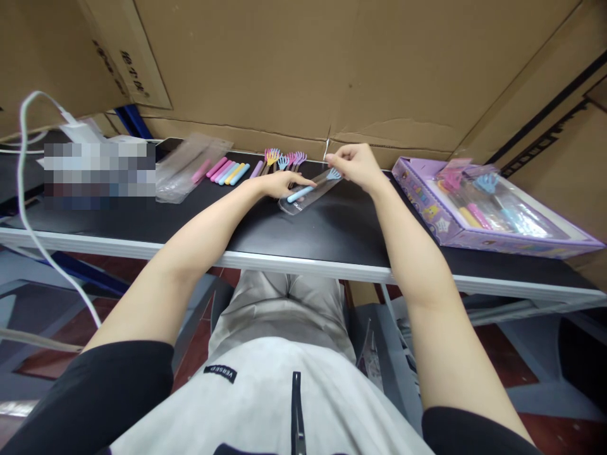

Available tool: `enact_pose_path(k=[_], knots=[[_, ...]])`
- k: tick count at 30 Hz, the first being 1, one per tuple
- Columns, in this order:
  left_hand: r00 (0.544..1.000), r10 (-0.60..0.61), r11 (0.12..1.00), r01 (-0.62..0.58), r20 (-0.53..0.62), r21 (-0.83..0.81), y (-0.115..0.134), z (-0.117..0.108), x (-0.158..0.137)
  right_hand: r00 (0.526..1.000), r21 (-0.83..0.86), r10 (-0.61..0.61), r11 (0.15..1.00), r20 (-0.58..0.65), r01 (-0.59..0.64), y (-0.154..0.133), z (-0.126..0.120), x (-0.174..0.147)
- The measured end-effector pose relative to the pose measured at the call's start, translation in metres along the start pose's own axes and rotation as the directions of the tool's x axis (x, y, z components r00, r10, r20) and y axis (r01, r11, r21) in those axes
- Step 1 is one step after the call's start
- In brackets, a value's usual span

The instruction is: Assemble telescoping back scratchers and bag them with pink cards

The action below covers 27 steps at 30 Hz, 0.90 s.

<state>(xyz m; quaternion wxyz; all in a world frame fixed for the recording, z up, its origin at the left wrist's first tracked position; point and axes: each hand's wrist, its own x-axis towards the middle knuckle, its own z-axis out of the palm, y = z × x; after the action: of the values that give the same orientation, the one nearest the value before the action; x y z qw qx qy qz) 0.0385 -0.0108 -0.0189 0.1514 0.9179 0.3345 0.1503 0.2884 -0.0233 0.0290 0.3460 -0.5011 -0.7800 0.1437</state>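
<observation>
Over black tabletop [258, 234], pale-blue claw-headed scratcher [300, 193] inside clear sleeve [312, 199], left hand [281, 184] pinching it, right hand [359, 166] pinching sleeve's end

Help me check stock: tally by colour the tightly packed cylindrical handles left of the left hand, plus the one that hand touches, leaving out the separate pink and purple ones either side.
Pink cylindrical handles: 2
Light blue cylindrical handles: 3, including one at the left hand
Yellow cylindrical handle: 1
Total: 6
</observation>
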Motion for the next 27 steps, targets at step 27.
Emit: enact_pose_path(k=[27], knots=[[0.986, -0.061, 0.992, 0.077, 0.157, -0.102, 0.008, -0.012, -0.009, 0.755, -0.276, 0.537, 0.713, -0.377, -0.645, 0.134, -0.027, -0.003]])
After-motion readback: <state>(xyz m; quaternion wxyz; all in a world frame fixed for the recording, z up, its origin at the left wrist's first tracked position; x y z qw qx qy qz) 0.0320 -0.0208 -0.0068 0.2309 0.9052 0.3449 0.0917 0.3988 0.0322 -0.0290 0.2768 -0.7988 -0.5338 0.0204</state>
